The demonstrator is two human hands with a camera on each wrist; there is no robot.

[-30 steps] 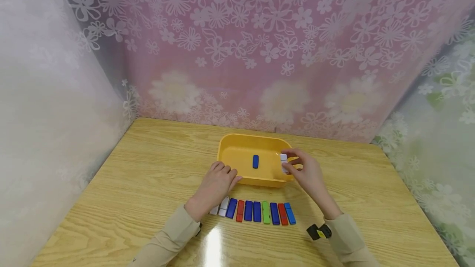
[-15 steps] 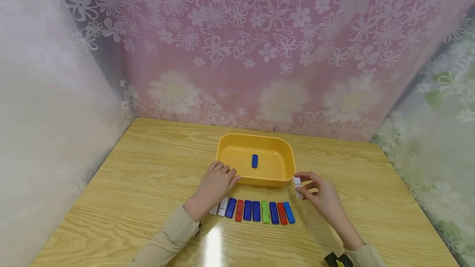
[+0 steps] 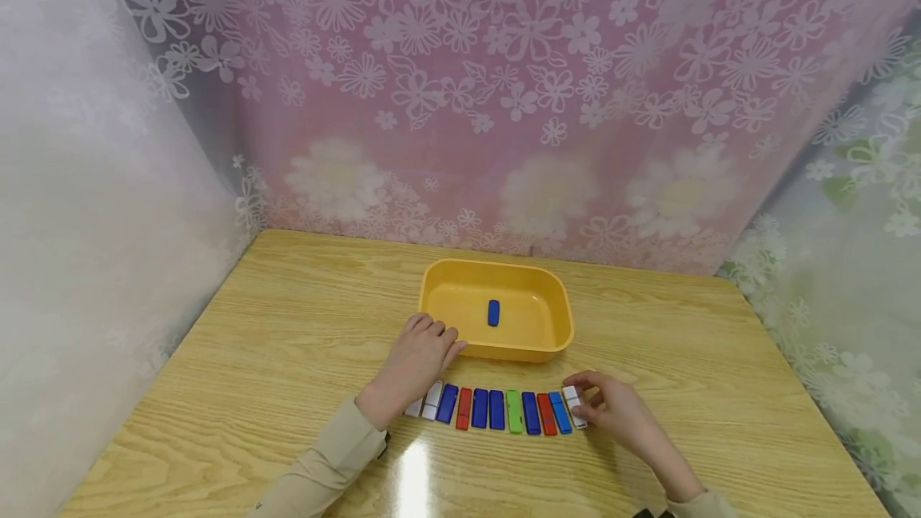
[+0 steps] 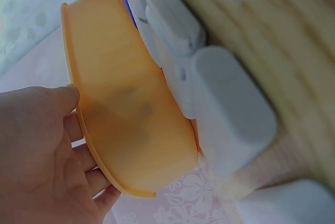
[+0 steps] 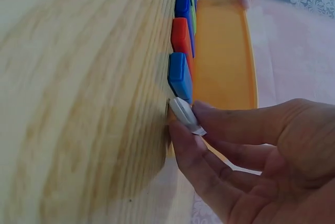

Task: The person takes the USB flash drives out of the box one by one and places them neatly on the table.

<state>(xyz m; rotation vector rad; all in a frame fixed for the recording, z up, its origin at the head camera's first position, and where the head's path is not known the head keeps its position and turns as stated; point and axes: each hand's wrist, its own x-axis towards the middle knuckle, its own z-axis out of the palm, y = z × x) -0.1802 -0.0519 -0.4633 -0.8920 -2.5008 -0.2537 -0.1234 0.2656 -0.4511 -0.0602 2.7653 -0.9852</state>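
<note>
My right hand point(image 3: 612, 410) pinches a small flat white stick point(image 3: 573, 407) between thumb and fingers, at the right end of a row. Its crosswise seam makes it look like a capped USB stick. In the right wrist view this white stick point(image 5: 186, 116) is tilted beside the light blue stick point(image 5: 180, 76). My left hand point(image 3: 415, 354) grips the near left rim of a yellow plastic tray point(image 3: 557, 306), thumb outside and fingers over the edge. Inside the tray lies one dark blue stick point(image 3: 493, 312). The left hand partly hides the row's left end.
Several similar sticks lie side by side before the tray, including a green stick point(image 3: 514, 411) and a red stick point(image 3: 464, 408). White sticks point(image 4: 233, 109) sit close under the left wrist. A wooden table point(image 3: 302, 302) bears everything; a flowered pink curtain point(image 3: 468, 102) hangs behind it.
My right hand has carried the white stick out of the tray, toward me and down to the row's right end beside the light blue stick. The left hand stays on the rim.
</note>
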